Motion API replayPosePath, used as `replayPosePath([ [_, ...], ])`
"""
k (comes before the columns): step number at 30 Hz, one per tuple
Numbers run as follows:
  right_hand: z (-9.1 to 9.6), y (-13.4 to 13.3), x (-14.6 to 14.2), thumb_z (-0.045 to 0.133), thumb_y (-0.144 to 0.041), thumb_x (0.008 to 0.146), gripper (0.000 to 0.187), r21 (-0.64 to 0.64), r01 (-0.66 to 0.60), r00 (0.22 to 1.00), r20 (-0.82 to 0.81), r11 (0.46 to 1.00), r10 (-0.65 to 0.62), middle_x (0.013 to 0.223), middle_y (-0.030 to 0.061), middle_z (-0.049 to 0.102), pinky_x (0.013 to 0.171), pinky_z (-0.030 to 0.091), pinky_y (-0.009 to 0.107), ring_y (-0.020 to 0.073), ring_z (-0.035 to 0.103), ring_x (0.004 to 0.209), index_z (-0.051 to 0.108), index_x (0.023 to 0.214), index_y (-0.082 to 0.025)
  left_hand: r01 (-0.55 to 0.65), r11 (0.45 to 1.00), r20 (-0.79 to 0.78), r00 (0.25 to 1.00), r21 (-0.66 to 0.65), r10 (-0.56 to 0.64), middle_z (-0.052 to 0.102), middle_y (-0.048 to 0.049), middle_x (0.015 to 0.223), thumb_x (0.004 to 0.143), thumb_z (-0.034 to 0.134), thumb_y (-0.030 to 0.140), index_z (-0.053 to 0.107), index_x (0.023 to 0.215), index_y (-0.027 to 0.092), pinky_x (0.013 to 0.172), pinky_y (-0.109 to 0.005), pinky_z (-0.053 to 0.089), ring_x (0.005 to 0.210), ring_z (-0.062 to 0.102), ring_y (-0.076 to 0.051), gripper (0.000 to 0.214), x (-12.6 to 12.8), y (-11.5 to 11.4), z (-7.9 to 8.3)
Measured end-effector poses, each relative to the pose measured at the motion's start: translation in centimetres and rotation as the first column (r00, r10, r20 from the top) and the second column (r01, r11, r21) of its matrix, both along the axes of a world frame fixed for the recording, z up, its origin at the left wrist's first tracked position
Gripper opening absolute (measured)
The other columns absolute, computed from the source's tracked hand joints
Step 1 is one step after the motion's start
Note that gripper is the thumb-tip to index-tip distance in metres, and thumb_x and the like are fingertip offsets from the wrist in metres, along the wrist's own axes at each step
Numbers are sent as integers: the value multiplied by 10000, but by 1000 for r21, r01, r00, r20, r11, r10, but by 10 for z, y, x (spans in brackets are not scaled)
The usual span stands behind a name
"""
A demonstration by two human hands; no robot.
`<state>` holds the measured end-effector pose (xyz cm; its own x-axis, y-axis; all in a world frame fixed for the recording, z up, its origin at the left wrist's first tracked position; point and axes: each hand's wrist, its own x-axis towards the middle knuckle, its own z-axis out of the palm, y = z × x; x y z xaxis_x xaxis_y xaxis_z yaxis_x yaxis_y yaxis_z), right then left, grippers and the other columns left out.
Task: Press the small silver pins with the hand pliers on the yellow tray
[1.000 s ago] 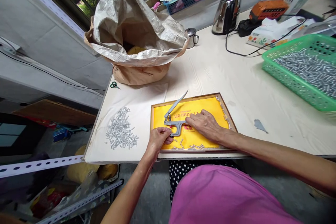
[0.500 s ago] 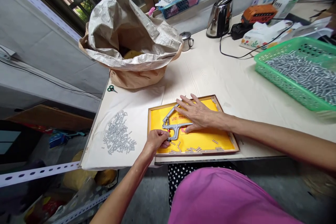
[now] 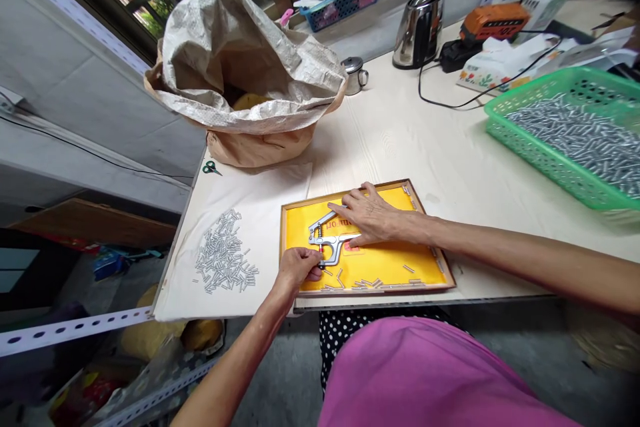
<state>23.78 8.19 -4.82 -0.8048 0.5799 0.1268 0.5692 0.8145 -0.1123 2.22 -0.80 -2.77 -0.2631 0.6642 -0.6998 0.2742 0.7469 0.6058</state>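
Grey metal snap-fastener pliers [image 3: 332, 249] lie in a shallow tray [image 3: 283, 233] lined with yellow. My right hand [image 3: 369, 217] is closed over their handles, fingers on the upper one and thumb by the lower one. At the jaw end, my left hand [image 3: 300, 265] pinches thumb and fingertips together beside the red-marked die; what they hold is too small and hidden to make out. Several small metal tubes [image 3: 367, 283] lie along the tray's near edge. Left of the tray, a pile of similar tubes [image 3: 227, 257] rests on a white cloth.
A large open woven sack [image 3: 260, 147] stands behind the cloth, with small scissors [image 3: 211, 168] beside it. A green basket [image 3: 545, 163] of metal pieces is at the right. Farther back are a lidded metal cup [image 3: 354, 77], a kettle [image 3: 419, 23] and an orange battery [image 3: 494, 21].
My right hand's spread fingers have curled over the upper handle, and the handles are closer together. My left hand stays at the jaw. The view has shifted slightly.
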Motion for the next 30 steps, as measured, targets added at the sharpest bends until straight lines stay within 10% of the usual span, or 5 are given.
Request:
replayPosePath([
  [5,1,-9,1,658,-507,858,649,-46,17,999,-30,999,-18,1135,148,600,948,292,499,295,487,1025,476,1367,-146,320,922,-454,869,216,-196,700,-86,785,821,678,303,666,806,133,763,-390,578,769,694,-230,171,3,-13,-1],
  [9,13,-20,-8,670,-390,870,626,-28,22,997,-69,999,-24,1138,136,603,961,299,482,283,485,1031,430,1395,-146,721,586,-787,579,371,-214,550,-159,1369,756,755,245,552,1272,160,1066,-503,440,1299,496,-335,560,18,-11,-4],
  [12,18,-27,-15,644,-292,882,591,7,6,994,-106,1000,-6,1148,141,601,920,335,426,265,486,1025,417,1400,-119,826,451,-822,493,338,-286,513,-165,1401,765,727,188,453,1355,164,1073,-508,426,1331,455,-332,652,28,3,-5],
  [24,2,-33,-5,413,-82,936,212,-61,98,994,56,993,-95,921,104,677,714,368,324,198,556,804,600,1012,-149,891,439,-848,142,-114,-510,679,-94,1018,904,600,282,632,1057,194,823,-329,472,979,622,-247,180,48,26,13],
  [30,-4,-28,1,467,-174,946,199,-66,107,993,-34,992,-109,982,118,671,758,435,350,229,594,891,574,1112,-147,880,473,-836,220,-53,-503,668,-114,1057,834,684,311,651,1104,170,845,-350,480,1004,630,-272,307,48,42,18],
])
